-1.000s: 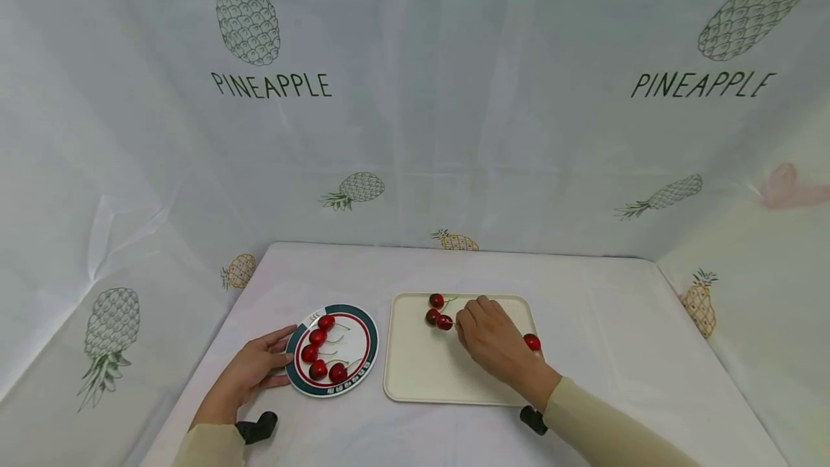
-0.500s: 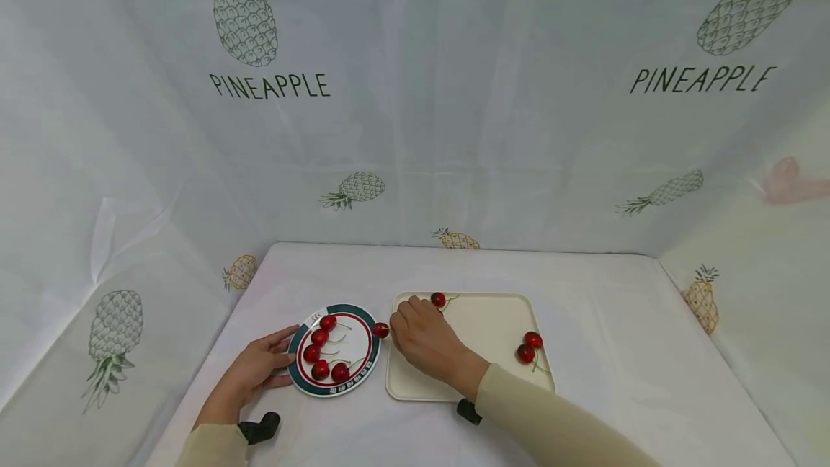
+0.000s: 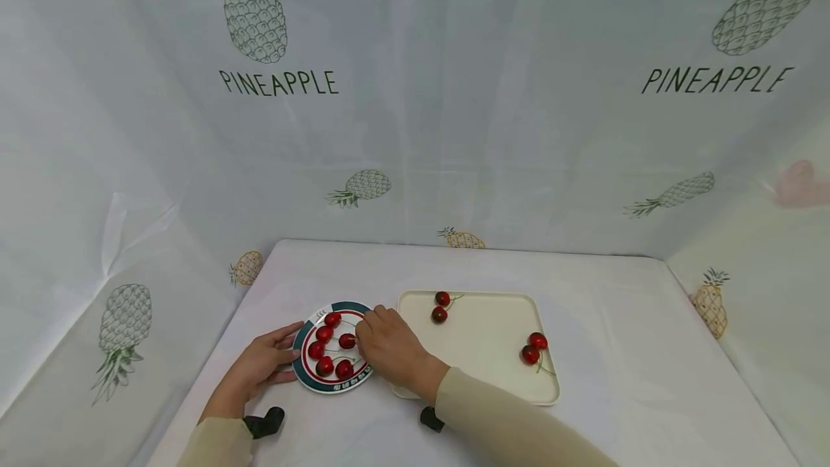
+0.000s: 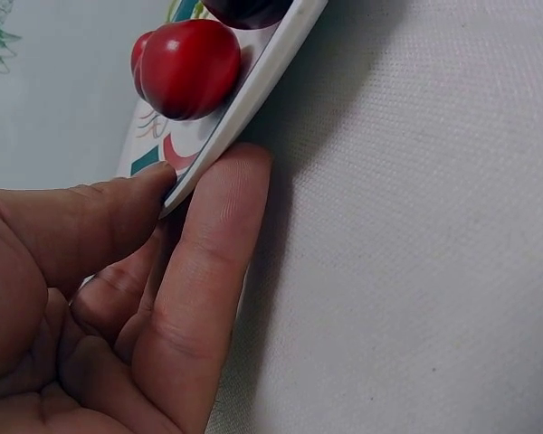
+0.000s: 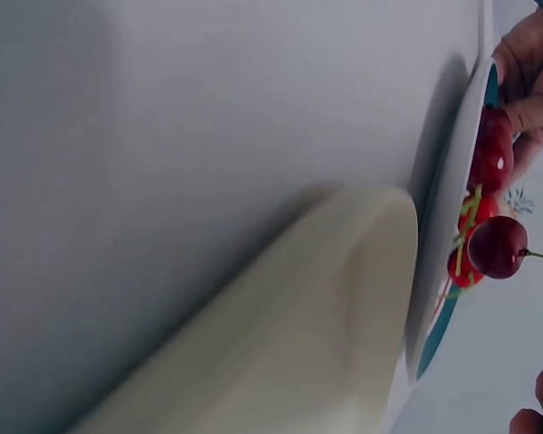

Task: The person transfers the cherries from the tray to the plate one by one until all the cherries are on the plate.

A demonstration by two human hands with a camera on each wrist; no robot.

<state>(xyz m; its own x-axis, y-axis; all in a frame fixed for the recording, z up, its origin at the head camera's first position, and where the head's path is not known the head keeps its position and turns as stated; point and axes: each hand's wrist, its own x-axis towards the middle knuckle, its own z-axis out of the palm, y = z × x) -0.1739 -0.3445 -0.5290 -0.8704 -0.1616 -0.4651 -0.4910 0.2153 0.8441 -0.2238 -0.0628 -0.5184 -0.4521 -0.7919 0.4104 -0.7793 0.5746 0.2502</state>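
At the left of the table, my left hand point(image 3: 261, 360) grips the edge of a round white plate point(image 3: 353, 306) with a teal rim. In the left wrist view, the thumb lies on top of the plate's rim point(image 4: 270, 77) and a finger is underneath. My right hand point(image 3: 394, 348) is over the plate's right side and pinches a dark red cherry point(image 5: 498, 247) by its green stem. That cherry hangs above several brighter red cherries point(image 3: 325, 366) on the plate; whether it touches them I cannot tell.
A cream rectangular tray point(image 3: 480, 359) stands right of the plate. Two cherries point(image 3: 439, 315) lie near its back left, two more cherries point(image 3: 531, 354) at its right edge. My right forearm crosses the tray's front. A hanging pineapple-print cloth point(image 3: 454, 128) stands behind the table.
From the tray, my right hand has moved left to the plate, carrying a cherry by its stem. Meanwhile my left hand has stayed on the plate's edge.
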